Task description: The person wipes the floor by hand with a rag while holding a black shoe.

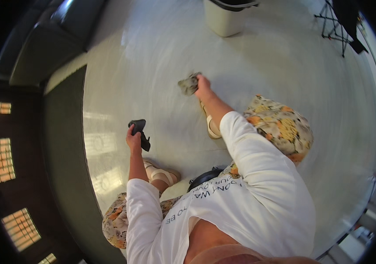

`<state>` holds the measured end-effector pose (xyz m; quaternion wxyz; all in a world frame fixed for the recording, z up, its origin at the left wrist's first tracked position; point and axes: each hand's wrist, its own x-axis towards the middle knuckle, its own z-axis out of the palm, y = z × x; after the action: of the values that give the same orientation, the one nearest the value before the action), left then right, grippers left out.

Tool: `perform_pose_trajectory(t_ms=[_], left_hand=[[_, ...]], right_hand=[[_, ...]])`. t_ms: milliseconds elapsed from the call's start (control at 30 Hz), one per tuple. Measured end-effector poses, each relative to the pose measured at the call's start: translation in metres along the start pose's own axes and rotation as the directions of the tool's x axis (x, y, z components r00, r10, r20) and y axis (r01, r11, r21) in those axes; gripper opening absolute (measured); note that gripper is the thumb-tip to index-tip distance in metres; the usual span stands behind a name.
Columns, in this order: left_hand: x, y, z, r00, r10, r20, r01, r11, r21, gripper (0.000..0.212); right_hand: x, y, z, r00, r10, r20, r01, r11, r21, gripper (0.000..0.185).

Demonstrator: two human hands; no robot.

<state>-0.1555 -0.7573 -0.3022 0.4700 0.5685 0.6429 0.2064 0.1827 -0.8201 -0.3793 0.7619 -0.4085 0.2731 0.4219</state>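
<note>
My left hand (134, 140) is closed around a small black object (145, 144) with a thin projecting part; its exact kind is unclear. It is held over the pale, glossy floor (168, 128), near my left sandal (165, 176). Farther forward, my right hand (203, 86) grips a crumpled grey-beige cloth (188, 85), slightly blurred, at or close to the floor. Just behind that hand is my right sandal (211, 127). Whether the cloth presses on the floor cannot be seen clearly.
A whitish bin (224, 19) with a black liner stands ahead. Dark upholstered seating (51, 43) is at the far left, beside a dark mat (64, 132). A black folding-frame item (335, 26) stands at the upper right. Between my knees is a rounded black object (204, 180).
</note>
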Motion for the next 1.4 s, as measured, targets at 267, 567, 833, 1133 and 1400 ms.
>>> perform_pose_trajectory(t_ms=[267,567,833,1133,1400], left_hand=[[0.099,-0.049,-0.058,0.994,-0.063,-0.094,0.086,0.957,0.277,0.047],[0.139,-0.14,-0.021,0.994,-0.023,0.109,-0.086,0.468,0.88,0.062],[0.141,-0.121,-0.024,0.987,0.032,0.158,-0.151,0.52,0.841,0.064],[0.141,0.026,-0.069,0.859,0.305,0.411,-0.51,0.45,0.733,0.062],[0.125,0.143,-0.085,0.734,0.443,0.515,-0.672,0.361,0.647,0.064]], right_hand=[[0.085,-0.068,0.018,0.718,-0.612,0.332,0.322,-0.13,-0.938,0.051],[0.185,0.045,-0.032,0.686,-0.45,0.571,0.063,-0.746,-0.663,0.05],[0.294,0.04,0.069,0.514,-0.544,0.663,0.083,-0.738,-0.67,0.044],[0.172,-0.044,0.211,0.317,-0.204,0.926,0.457,-0.823,-0.338,0.04],[-0.071,-0.043,0.19,0.228,0.138,0.964,0.625,-0.78,-0.036,0.042]])
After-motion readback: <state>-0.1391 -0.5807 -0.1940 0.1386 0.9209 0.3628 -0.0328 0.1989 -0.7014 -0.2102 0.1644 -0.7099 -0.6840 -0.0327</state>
